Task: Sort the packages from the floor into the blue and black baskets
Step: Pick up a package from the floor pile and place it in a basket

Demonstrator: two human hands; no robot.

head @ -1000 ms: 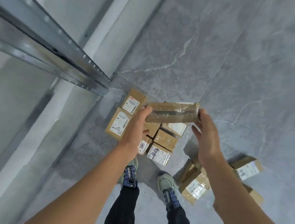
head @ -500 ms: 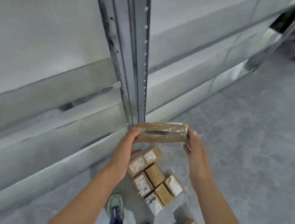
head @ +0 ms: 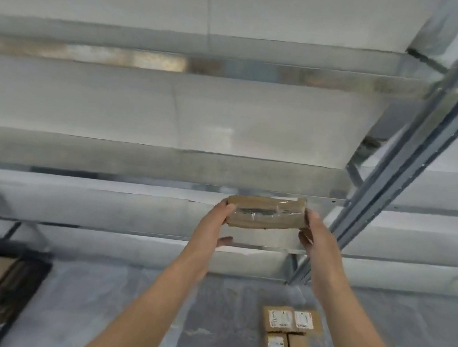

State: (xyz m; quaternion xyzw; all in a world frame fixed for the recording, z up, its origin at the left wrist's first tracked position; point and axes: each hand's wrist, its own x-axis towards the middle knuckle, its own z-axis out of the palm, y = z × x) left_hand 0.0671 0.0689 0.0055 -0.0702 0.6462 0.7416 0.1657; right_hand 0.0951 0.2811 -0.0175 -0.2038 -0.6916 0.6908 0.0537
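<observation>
Flat brown pkg (head: 266, 213), clear-taped, held level in mid-air, up & right of black basket (head: 30, 279). Basket holds brown pkgs, blurred. Floor pkgs (head: 287, 342), cardboard w/ white labels up, well right of basket.

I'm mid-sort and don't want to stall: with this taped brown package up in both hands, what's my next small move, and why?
Probably swing the package down and left toward the black basket. Your left hand and right hand grip its ends, it is in the air, and that basket, the only one in view, already holds brown packages.
</observation>
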